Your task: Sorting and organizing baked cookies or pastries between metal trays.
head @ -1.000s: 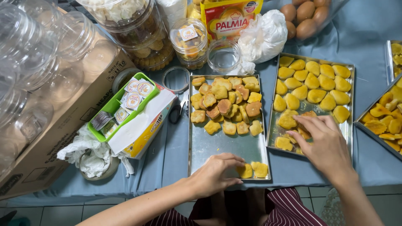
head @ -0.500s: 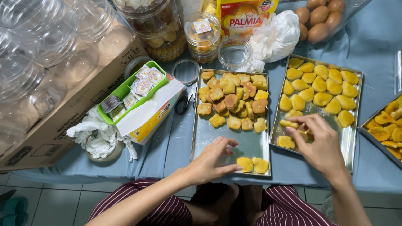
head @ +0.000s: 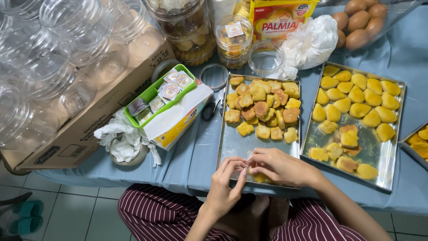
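- Partly hidden: the left hand (head: 225, 185) and right hand (head: 278, 166) meet over the near end of the long steel baking tray (head: 232, 143), covering whatever lies under the palms.
- One golden-yellow baked cookie (head: 257, 177) shows only as a sliver below the right hand; its full shape cannot be made out.
- Something small and pale sits at the pinched fingertips (head: 246, 161); too small to tell what it is.
- Fingers of both hands are drawn in narrow, tips touching each other; whether they grip the cookie I cannot tell. The cookie lies on the tray just under the right fingers, at the near edge.
- Further up the same tray, a heap of browned flower-shaped cookies (head: 261, 109), overlapping; roughly twenty, exact count not possible.
- Second, wider steel tray (head: 397, 134) to the right holds smooth yellow oval pastries (head: 356, 96), about twenty, some stacked near the front.
- Third tray (head: 417, 143) cut off at the right edge; only a few yellow pieces show.
- Brown eggs in a clear bag (head: 356, 22), cut off at the top; five visible.
- Cardboard box of clear plastic jars (head: 84, 58) at left, too overlapped to count.
- Green plastic basket of round sticker labels (head: 156, 96) sits on a white carton, just left of the first tray.
- Black-handled scissors (head: 209, 109) lie between carton and tray.
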